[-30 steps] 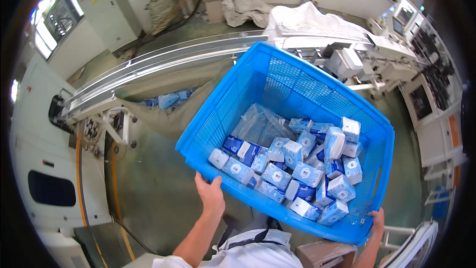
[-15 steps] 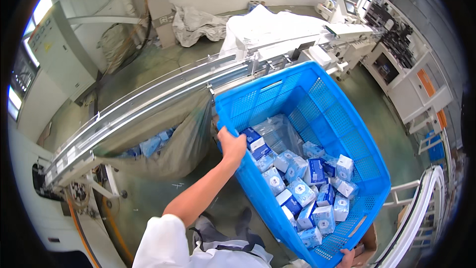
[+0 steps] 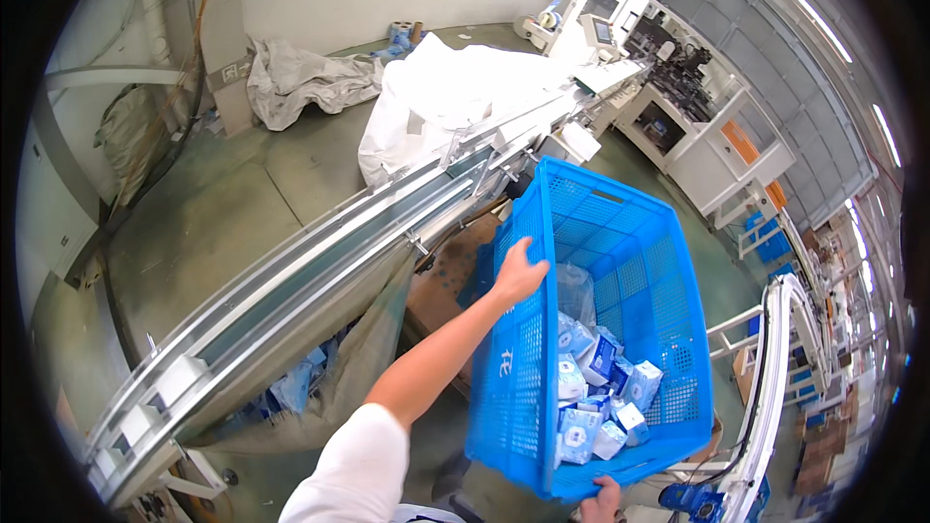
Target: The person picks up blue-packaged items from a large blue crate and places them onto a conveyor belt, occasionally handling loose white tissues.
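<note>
A large blue plastic crate (image 3: 513, 402) with perforated walls stands tilted in front of me, its outer left side facing me. My left hand (image 3: 521, 273) is closed over its left rim. At the near end, my right hand (image 3: 603, 501) grips the rim by the lower corner, with part of the hand cut off by the frame edge. Inside lie several blue-and-white wrapped tissue packs (image 3: 578, 431), heaped toward the near end. A clear plastic bag (image 3: 575, 292) rests behind them in the crate.
A long conveyor (image 3: 320, 261) runs diagonally past the crate, carrying several white packs (image 3: 181, 380) at lower left. Below it hangs a cloth sling (image 3: 349, 397) with more blue packs. A white machine (image 3: 678, 136) stands far right; a curved white rail (image 3: 775, 387) is at right.
The crate has tipped, so its outer left wall now shows and fewer packs are visible. My view has swung to the right. Both hands keep their hold on the rim.
</note>
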`<state>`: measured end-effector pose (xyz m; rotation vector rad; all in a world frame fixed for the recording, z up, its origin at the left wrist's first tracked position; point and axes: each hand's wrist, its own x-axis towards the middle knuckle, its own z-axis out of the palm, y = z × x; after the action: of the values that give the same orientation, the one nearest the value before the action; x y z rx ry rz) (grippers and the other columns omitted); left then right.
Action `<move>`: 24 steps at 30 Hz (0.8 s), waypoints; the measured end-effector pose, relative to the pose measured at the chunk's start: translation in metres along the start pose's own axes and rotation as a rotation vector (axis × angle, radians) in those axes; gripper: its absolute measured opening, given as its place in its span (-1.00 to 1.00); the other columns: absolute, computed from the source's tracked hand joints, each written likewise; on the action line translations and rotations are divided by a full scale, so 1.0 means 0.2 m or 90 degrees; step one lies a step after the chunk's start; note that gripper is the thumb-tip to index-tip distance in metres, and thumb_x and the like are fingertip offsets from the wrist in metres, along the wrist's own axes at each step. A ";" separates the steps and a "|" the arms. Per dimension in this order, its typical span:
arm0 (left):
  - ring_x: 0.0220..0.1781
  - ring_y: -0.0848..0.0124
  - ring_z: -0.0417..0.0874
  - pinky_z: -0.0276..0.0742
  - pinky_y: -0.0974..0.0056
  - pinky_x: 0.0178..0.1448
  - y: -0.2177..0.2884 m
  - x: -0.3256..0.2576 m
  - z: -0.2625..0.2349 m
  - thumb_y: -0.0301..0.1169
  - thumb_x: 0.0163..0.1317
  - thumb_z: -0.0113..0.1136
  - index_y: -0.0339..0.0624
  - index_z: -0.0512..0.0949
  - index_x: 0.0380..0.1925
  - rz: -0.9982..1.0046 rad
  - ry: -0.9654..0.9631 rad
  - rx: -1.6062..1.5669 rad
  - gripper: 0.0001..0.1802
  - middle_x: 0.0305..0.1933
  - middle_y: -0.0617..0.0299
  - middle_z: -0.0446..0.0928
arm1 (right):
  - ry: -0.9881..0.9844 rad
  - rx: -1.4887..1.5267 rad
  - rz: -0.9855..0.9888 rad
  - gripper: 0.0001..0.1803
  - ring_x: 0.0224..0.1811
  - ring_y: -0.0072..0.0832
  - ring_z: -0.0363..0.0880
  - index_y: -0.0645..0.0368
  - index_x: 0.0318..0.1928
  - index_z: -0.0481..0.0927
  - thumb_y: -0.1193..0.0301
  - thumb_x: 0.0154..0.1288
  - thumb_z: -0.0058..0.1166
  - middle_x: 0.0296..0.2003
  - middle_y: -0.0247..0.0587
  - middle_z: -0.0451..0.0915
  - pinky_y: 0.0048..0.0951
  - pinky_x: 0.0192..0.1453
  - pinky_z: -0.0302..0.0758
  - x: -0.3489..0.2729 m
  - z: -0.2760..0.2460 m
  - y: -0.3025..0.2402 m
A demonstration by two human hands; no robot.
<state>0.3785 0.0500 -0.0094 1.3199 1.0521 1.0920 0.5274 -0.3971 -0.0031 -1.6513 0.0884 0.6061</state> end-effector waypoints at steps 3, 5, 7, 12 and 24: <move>0.33 0.05 0.33 0.22 0.14 0.39 0.06 -0.44 -0.33 -0.24 0.16 0.13 -0.38 0.26 0.24 0.021 -0.106 0.010 -0.32 0.27 -0.17 0.31 | 0.003 0.140 0.030 -0.49 -0.10 -0.14 0.54 0.31 0.07 0.40 0.62 0.00 0.01 -0.15 0.00 0.52 -0.09 0.06 0.52 -0.18 0.24 0.12; 0.32 0.06 0.34 0.24 0.14 0.37 0.11 -0.71 -0.52 -0.25 0.20 0.15 -0.37 0.26 0.24 0.001 -0.140 -0.010 -0.34 0.25 -0.16 0.32 | -0.067 0.243 0.155 -0.56 -0.01 -0.11 0.47 0.30 0.11 0.36 0.62 0.18 0.02 -0.05 0.01 0.46 0.09 0.13 0.45 -0.43 0.52 0.06; 0.39 0.13 0.27 0.17 0.09 0.41 0.12 -0.91 -0.67 -0.25 0.26 0.16 -0.28 0.23 0.28 -0.017 -0.128 0.026 -0.36 0.33 -0.06 0.27 | -0.149 0.280 0.233 -0.60 0.05 -0.10 0.42 0.28 0.13 0.33 0.58 0.28 0.00 0.02 -0.03 0.41 0.21 0.17 0.39 -0.53 0.70 0.11; 0.23 0.17 0.42 0.32 0.16 0.27 0.01 -1.03 -0.80 -0.20 0.23 0.21 -0.39 0.30 0.20 0.018 -0.042 0.136 -0.35 0.20 -0.10 0.39 | -0.228 0.360 0.246 -0.60 0.16 -0.06 0.34 0.26 0.18 0.29 0.42 0.38 -0.05 0.11 0.04 0.33 0.14 0.31 0.28 -0.64 1.18 0.13; -0.28 0.42 0.54 0.47 0.31 -0.19 -0.14 -0.57 -0.78 -0.46 0.03 0.18 -0.45 0.51 -0.17 -0.094 0.196 -0.018 -0.65 -0.28 0.10 0.56 | -0.014 0.376 0.193 -0.38 -0.02 -0.11 0.42 0.21 0.20 0.22 0.13 0.26 0.04 0.06 0.03 0.30 0.00 0.03 0.52 -0.28 0.73 0.12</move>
<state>0.2031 -0.0321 -0.0409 1.0535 1.3337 1.2172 0.4215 -0.2797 -0.0075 -1.0625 0.4634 0.7419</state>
